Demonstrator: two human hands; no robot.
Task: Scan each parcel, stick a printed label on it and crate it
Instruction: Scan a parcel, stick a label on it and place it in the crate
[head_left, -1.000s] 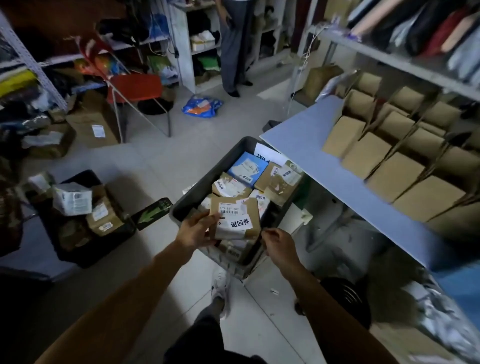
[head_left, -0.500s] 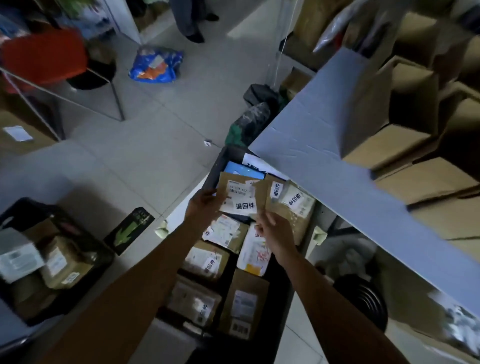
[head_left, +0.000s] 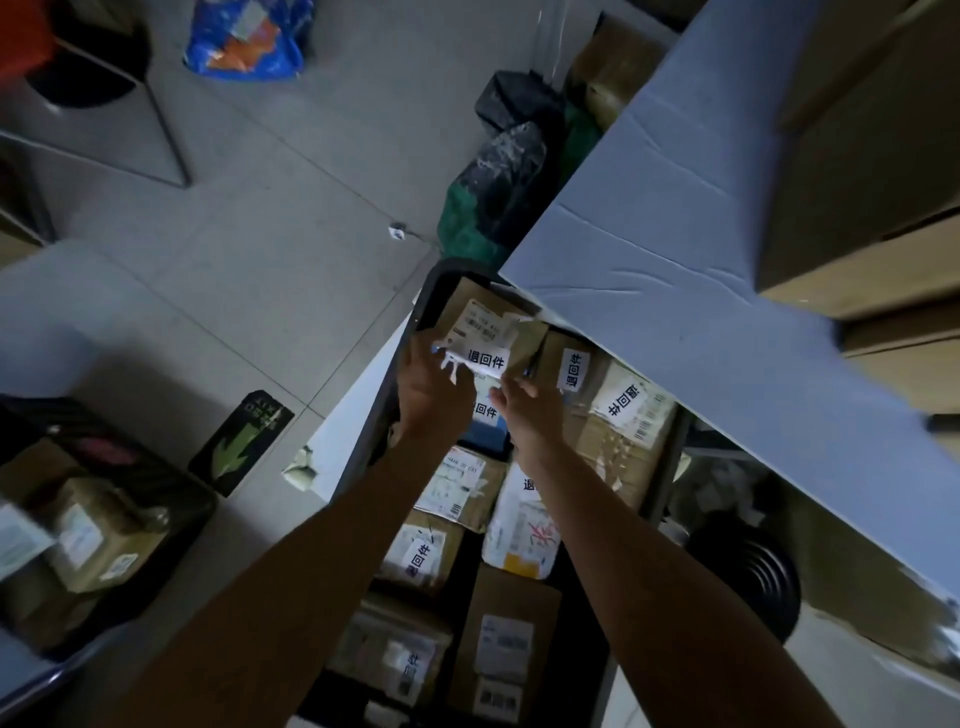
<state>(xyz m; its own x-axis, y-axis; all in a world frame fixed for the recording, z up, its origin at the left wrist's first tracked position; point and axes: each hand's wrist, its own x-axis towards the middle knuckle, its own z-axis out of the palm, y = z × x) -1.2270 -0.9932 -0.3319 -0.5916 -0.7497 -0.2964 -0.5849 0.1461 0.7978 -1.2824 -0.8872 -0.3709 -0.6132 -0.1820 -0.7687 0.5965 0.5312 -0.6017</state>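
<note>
You look down on a dim room with a pale grey tiled floor (head_left: 249, 249). A blue-grey creased tabletop (head_left: 691, 291) cuts across your right side, and the thin metal legs of a chair (head_left: 166, 135) stand at upper left.

Bare, sleeveless forearms (head_left: 291, 597), bare hands

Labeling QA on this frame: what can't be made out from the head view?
- Left hand grip on the brown parcel: fingers are behind its torn white label.
- Right hand: fingertips blurred, contact unclear.
- Far end of the dark crate: covered by the blue-grey table top.
- Small print on the shipping labels: too small, dim.
- Left floor crate: motion-blurred.
</note>
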